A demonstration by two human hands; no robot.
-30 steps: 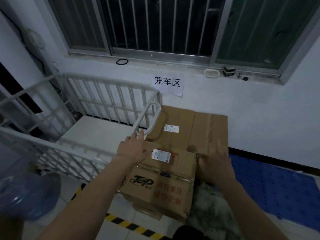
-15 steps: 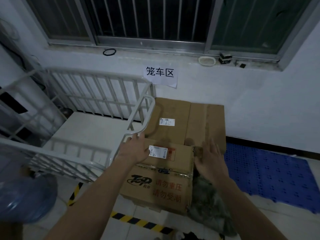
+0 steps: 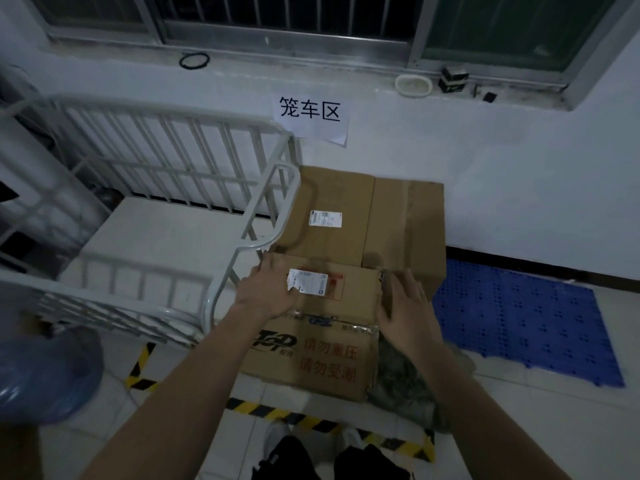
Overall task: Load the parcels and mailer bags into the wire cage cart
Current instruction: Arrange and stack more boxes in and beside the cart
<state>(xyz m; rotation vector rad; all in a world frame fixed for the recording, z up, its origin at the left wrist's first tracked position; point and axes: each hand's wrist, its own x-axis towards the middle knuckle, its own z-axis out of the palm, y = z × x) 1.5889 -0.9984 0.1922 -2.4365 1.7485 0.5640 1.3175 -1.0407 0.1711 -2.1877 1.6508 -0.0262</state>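
Since the small box (image 3: 311, 355) sits on the floor with the wire cage cart (image 3: 156, 237) at ten o'clock from it, I think both hands should slide low under its sides before lifting. The left hand (image 3: 266, 289) lies flat on top and the right hand (image 3: 405, 306) presses the right side; neither has hold of it yet.

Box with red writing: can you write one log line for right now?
left hand: flat on printed box top | right hand: at its right edge | wire cage cart: left of box | status: not loaded
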